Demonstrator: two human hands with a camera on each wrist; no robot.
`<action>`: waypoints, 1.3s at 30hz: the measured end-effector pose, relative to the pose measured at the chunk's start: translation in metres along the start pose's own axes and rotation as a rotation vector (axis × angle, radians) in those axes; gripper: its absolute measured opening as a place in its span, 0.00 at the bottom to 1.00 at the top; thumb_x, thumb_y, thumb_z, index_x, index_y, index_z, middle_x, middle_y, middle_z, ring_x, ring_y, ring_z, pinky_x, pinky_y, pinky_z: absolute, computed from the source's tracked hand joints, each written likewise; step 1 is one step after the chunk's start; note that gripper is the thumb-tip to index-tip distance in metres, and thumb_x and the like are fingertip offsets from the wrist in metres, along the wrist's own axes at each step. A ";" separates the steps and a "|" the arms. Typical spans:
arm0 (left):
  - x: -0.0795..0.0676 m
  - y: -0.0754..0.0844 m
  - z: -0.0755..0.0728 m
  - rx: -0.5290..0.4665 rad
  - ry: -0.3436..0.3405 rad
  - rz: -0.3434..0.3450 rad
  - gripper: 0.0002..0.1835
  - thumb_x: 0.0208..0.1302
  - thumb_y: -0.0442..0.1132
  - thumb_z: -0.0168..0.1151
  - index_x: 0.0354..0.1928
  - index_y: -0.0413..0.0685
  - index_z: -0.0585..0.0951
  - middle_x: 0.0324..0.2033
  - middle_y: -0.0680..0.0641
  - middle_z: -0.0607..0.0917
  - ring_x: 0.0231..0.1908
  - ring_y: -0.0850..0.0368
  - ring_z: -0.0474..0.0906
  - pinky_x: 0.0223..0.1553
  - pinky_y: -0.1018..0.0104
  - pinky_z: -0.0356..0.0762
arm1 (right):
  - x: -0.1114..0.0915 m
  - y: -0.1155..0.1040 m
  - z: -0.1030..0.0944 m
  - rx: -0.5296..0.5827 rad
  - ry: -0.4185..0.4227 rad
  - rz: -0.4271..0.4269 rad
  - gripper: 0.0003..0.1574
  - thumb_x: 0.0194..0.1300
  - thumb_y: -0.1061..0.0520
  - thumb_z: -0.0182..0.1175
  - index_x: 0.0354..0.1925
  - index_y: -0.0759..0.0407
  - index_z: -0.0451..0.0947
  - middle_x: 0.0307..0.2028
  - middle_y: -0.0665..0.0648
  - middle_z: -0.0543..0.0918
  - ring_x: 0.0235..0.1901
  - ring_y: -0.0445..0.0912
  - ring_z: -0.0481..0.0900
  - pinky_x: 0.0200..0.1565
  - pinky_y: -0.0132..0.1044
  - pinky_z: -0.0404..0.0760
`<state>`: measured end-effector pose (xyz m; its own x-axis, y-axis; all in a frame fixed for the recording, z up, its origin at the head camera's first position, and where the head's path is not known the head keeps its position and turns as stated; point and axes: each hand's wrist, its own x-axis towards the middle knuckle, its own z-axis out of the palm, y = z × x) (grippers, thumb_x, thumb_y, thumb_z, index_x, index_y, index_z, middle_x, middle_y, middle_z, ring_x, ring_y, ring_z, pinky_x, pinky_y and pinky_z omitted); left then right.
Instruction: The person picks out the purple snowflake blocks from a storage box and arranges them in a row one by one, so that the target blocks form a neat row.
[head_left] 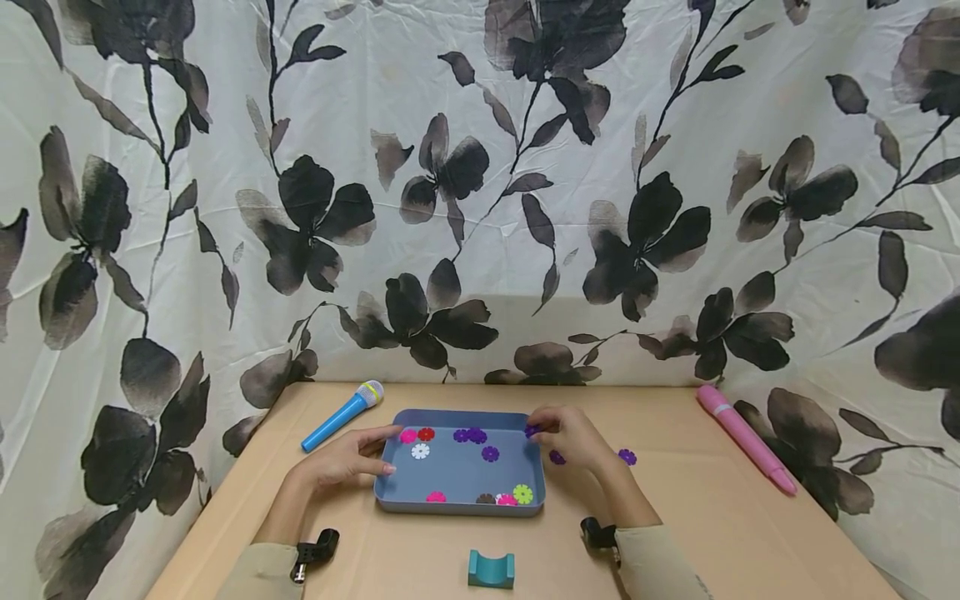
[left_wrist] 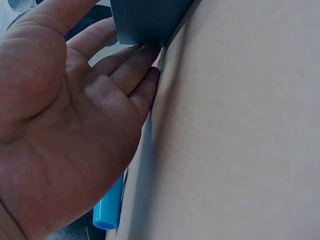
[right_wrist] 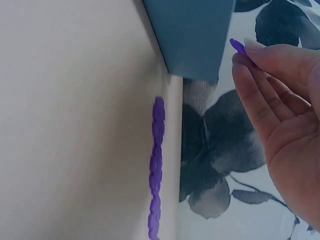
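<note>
A shallow blue-grey tray (head_left: 461, 504) sits on the table with small flower-shaped pieces in it. My left hand (head_left: 341, 457) holds the tray at its left side, thumb over the rim; in the left wrist view its fingertips (left_wrist: 150, 52) meet the tray's outer wall. Over the tray's back right corner, my right hand (head_left: 573, 437) pinches a purple flower piece (right_wrist: 237, 46) between thumb and fingers. Inside the tray are purple pieces (head_left: 490, 453), a white one (head_left: 420, 451), a red one (head_left: 426, 434), a lime one (head_left: 522, 494), and pink and brown ones.
Loose purple flower pieces (head_left: 627, 457) lie on the table right of the tray. A blue toy microphone (head_left: 341, 418) is at the back left, a pink marker-shaped object (head_left: 746, 439) at the right. A teal curved block (head_left: 491, 570) stands in front. Floral cloth (head_left: 450, 250) hangs behind.
</note>
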<state>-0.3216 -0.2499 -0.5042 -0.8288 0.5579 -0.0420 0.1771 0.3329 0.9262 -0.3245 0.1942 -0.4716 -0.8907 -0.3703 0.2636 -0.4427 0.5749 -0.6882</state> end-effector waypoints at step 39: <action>-0.001 -0.001 0.000 0.013 0.009 -0.004 0.45 0.65 0.42 0.74 0.79 0.39 0.63 0.80 0.33 0.58 0.80 0.31 0.47 0.77 0.42 0.51 | -0.045 0.054 -0.090 0.014 0.089 0.187 0.12 0.69 0.63 0.68 0.50 0.61 0.87 0.48 0.61 0.89 0.45 0.47 0.87 0.45 0.28 0.85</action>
<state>-0.3212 -0.2503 -0.5048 -0.8344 0.5496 -0.0423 0.1807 0.3452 0.9209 -0.3174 0.3077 -0.4603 -0.9632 -0.1915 0.1886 -0.2675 0.6171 -0.7400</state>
